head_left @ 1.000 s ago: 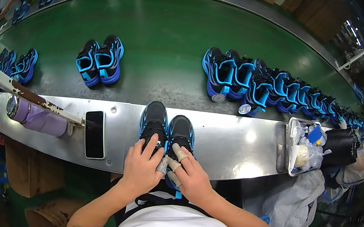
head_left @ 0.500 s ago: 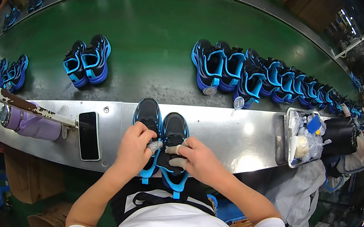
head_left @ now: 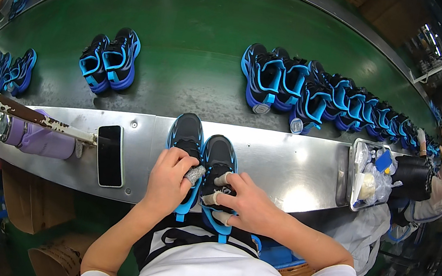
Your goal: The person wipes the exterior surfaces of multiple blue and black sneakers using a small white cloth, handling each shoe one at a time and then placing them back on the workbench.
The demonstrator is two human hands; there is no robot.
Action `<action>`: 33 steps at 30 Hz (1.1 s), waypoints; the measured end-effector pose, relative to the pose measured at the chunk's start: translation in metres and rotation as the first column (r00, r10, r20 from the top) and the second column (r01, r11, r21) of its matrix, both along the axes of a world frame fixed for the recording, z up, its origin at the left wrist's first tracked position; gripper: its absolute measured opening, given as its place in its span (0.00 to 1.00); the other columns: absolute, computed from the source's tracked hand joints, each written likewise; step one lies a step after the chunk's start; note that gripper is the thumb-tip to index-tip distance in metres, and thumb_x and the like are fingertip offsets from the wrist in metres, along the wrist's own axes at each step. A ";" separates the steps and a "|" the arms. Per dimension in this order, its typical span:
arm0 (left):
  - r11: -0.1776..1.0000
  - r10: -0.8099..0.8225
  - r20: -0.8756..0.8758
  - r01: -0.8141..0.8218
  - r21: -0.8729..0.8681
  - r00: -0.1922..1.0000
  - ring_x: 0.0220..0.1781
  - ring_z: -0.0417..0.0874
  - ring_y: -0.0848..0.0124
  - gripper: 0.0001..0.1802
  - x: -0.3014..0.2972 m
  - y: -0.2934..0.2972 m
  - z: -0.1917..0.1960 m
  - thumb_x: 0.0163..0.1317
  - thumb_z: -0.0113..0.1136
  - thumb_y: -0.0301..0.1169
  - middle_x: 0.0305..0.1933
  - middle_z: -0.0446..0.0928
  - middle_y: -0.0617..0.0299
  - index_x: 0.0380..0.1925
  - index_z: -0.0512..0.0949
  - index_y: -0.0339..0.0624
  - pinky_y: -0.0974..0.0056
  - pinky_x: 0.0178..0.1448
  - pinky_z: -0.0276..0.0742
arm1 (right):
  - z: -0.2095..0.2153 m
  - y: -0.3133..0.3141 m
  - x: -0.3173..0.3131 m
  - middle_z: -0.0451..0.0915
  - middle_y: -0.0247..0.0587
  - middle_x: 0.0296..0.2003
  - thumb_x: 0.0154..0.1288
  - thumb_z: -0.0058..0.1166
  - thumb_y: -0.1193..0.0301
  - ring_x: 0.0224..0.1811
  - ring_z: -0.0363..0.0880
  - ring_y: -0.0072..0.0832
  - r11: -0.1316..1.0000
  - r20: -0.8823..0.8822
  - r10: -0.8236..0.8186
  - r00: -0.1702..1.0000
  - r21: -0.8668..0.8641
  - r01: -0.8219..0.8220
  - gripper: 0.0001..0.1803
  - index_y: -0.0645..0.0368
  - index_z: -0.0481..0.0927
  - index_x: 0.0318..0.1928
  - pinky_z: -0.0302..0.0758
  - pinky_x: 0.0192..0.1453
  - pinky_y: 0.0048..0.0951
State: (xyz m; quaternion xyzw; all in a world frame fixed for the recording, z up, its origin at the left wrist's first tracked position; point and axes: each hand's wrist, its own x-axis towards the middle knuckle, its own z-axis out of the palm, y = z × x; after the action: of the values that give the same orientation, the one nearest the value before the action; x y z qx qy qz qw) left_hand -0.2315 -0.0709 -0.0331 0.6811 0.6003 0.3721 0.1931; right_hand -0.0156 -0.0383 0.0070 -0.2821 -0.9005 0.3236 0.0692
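Observation:
Two black sneakers with bright blue edging lie side by side before me, toes pointing away, heels over the near metal edge. On the left sneaker [head_left: 188, 128], my left hand [head_left: 170, 179] is closed at the lace area, with grey wrapping round one finger. My right hand [head_left: 251, 204] curls over the throat and collar of the right sneaker [head_left: 220, 154]. Pale covers sit on several of its fingertips, which are spread along the shoe. Both hands hide much of the laces and tongues, so the fine grip does not show.
Left of the sneakers lie a phone [head_left: 111, 156] and a purple bottle [head_left: 48, 139], under a chipped white bar [head_left: 32, 115]. A pair of sneakers [head_left: 109, 61] stands on the green belt [head_left: 191, 34]. Rightward are a long sneaker row [head_left: 315, 98], a tray of plastic bags [head_left: 352, 177] and a co-worker [head_left: 433, 197].
My right hand's fingers have spread and shifted toward the collar, showing more covered fingertips. My left hand stays at the left sneaker's laces. The whole view has shifted slightly.

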 end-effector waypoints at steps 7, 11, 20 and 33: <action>0.999 0.004 0.031 -0.002 -0.047 1.000 0.46 0.75 0.54 0.17 -0.005 -0.007 -0.006 0.47 0.62 0.19 0.43 0.74 0.55 0.41 0.80 0.38 0.55 0.50 0.74 | -0.003 -0.010 -0.004 0.71 0.41 0.52 0.51 0.67 0.71 0.47 0.69 0.42 0.999 -0.012 -0.014 1.000 0.044 0.014 0.23 0.43 0.82 0.50 0.74 0.51 0.38; 0.973 -0.176 -0.089 0.159 -0.170 0.980 0.58 0.67 0.46 0.37 -0.012 -0.022 0.014 0.42 0.71 0.33 0.59 0.67 0.42 0.56 0.73 0.31 0.50 0.63 0.68 | -0.012 -0.013 -0.004 0.71 0.42 0.52 0.50 0.67 0.72 0.46 0.69 0.43 0.995 -0.030 -0.032 0.999 0.090 0.035 0.24 0.43 0.81 0.51 0.74 0.51 0.38; 0.981 -0.032 -0.290 -0.026 -0.192 0.957 0.68 0.55 0.43 0.61 0.019 -0.054 -0.011 0.28 0.80 0.35 0.75 0.46 0.39 0.68 0.60 0.36 0.44 0.63 0.59 | -0.018 -0.013 -0.009 0.70 0.43 0.53 0.46 0.66 0.72 0.47 0.69 0.44 0.998 -0.046 -0.015 0.999 0.061 0.018 0.24 0.46 0.81 0.48 0.72 0.54 0.38; 0.983 -0.129 -0.062 0.119 -0.142 0.990 0.58 0.72 0.50 0.22 -0.013 -0.023 0.016 0.54 0.67 0.30 0.57 0.74 0.48 0.50 0.80 0.40 0.54 0.62 0.70 | -0.016 -0.032 -0.006 0.69 0.57 0.53 0.51 0.62 0.72 0.53 0.70 0.50 0.968 -0.047 0.013 0.999 0.253 -0.001 0.18 0.61 0.79 0.45 0.73 0.58 0.40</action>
State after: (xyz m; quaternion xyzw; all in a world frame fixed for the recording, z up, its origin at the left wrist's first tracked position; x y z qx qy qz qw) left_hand -0.2444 -0.0939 -0.0167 0.7151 0.5874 0.2925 0.2410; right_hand -0.0221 -0.0703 -0.0085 -0.2600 -0.9334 0.2133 0.1251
